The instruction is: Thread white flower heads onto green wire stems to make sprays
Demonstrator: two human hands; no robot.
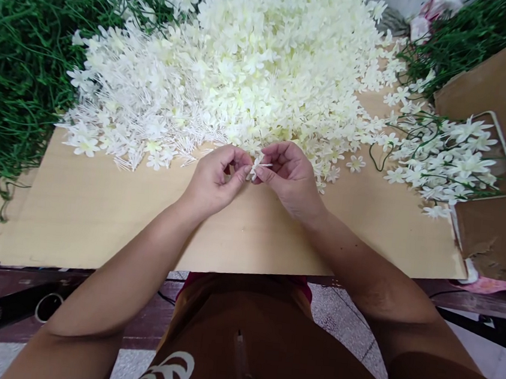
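Over the wooden board (97, 209), left hand (213, 179) and right hand (291, 178) pinch one white flower (255, 167).

L hand (213, 179) & R hand (291, 178) together, fingertips pinched, forearms converging.

The person's two arms are bare from above the elbows down to the left hand (216, 176) and the right hand (290, 178), with no watch, no ring and no bracelet on them, and the nails look short and plain. Below the edge of the wooden board (96, 215), the body wears a brown garment with a smooth, slightly shiny cloth, and a thin strip of dark red cloth shows just under that edge. On the brown garment, well below the board, there is a white curled print with round lines, and beside it a short dark slit like a zipper.
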